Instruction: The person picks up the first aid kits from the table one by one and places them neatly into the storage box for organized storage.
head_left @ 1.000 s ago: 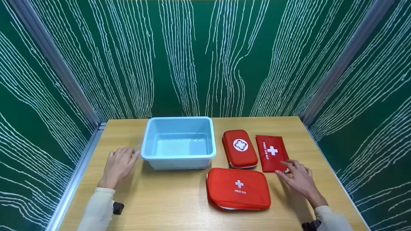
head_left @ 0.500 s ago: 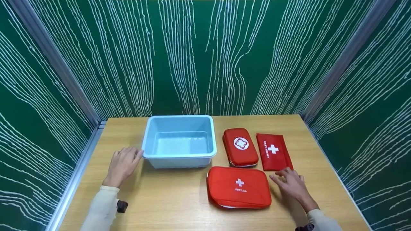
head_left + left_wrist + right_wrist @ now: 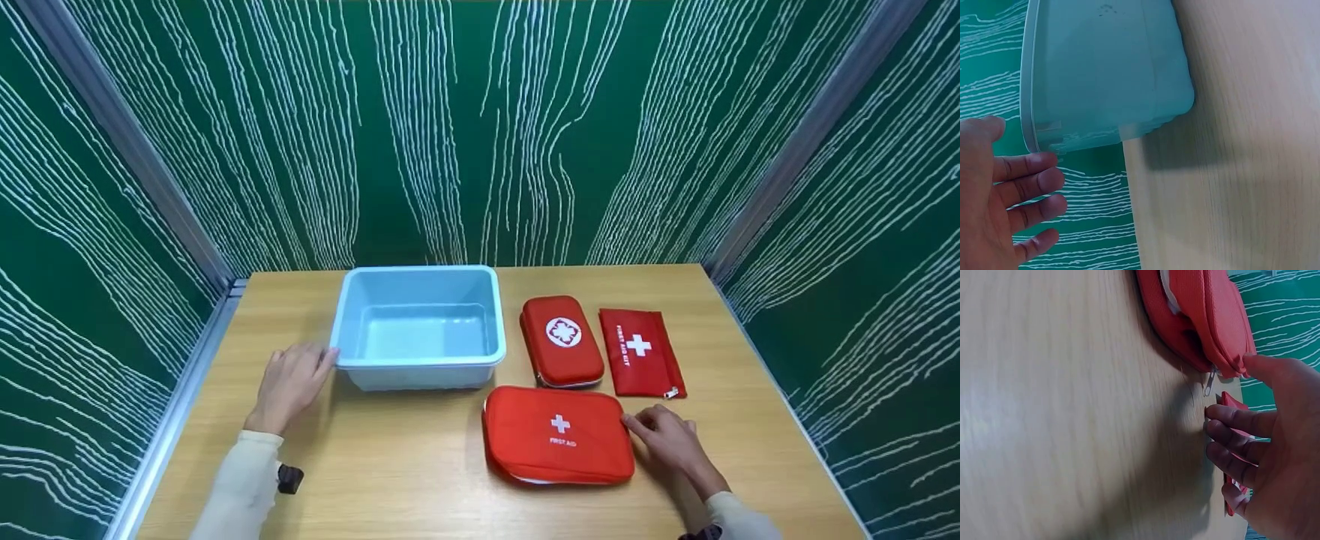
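Observation:
My left hand (image 3: 294, 381) is at the near left corner of a light blue plastic bin (image 3: 420, 364). In the left wrist view its fingers (image 3: 1032, 185) are loosely spread, the index fingertip right at the bin's rim. A large red first aid pouch (image 3: 551, 450) with a white cross lies flat at the front. At its far right corner is my right hand (image 3: 673, 444). Seen from the right wrist, the thumb touches that corner, close to a metal zip pull (image 3: 1209, 384), while the other fingers (image 3: 1235, 417) are bent loosely below, apart from the pouch.
Behind the large pouch lies a red hard case (image 3: 559, 367) with a round white emblem. A flat red first aid kit pouch (image 3: 637, 367) is to its right. Green panels (image 3: 300, 150) with white lines enclose the wooden table (image 3: 405, 465) at the back and sides.
My right hand has moved left and nearer, from the flat pouch's zip corner to the large pouch's corner. My left hand has shifted slightly right, up to the bin's rim.

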Demonstrator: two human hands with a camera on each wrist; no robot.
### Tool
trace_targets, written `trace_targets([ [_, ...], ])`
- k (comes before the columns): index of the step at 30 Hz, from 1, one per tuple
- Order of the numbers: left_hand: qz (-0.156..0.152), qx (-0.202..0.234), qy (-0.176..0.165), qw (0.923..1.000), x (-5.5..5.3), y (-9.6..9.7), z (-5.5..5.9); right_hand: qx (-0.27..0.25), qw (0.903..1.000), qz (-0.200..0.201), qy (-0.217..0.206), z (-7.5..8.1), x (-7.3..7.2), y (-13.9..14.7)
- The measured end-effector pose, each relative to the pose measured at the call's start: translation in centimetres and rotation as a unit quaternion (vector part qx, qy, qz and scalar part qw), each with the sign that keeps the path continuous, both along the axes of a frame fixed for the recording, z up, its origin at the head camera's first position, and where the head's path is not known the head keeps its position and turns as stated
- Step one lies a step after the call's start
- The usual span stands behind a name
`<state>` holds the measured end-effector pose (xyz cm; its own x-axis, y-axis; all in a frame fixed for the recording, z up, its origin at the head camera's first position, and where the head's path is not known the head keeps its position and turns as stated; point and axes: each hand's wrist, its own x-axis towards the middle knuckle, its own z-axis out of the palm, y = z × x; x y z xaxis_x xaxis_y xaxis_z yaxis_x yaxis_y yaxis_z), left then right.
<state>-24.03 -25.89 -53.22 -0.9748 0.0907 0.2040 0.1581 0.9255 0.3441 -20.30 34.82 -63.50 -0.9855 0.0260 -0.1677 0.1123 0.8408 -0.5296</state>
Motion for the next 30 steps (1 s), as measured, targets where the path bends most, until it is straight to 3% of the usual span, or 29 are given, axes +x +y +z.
trace_targets([
  [10, 0.001, -0.005, -0.008, 1.0, -0.1, 0.1, -0.3, -0.078, 0.9955, -0.029, -0.044, 0.0, 0.1, -0.8],
  [16, 0.003, -0.003, -0.016, 0.9999, -0.1, 0.1, -0.2, -0.143, 0.9879, -0.033, -0.05, -0.1, -0.1, -1.3],
  [22, 0.005, -0.003, -0.031, 0.9995, -0.1, 0.1, -0.3, -0.168, 0.9833, -0.041, -0.056, 0.0, -0.2, -1.5],
  [30, -0.006, 0.006, -0.001, 1.0, -0.3, 0.1, -0.5, -0.197, 0.9777, -0.041, -0.061, -0.3, 0.0, -1.6],
])
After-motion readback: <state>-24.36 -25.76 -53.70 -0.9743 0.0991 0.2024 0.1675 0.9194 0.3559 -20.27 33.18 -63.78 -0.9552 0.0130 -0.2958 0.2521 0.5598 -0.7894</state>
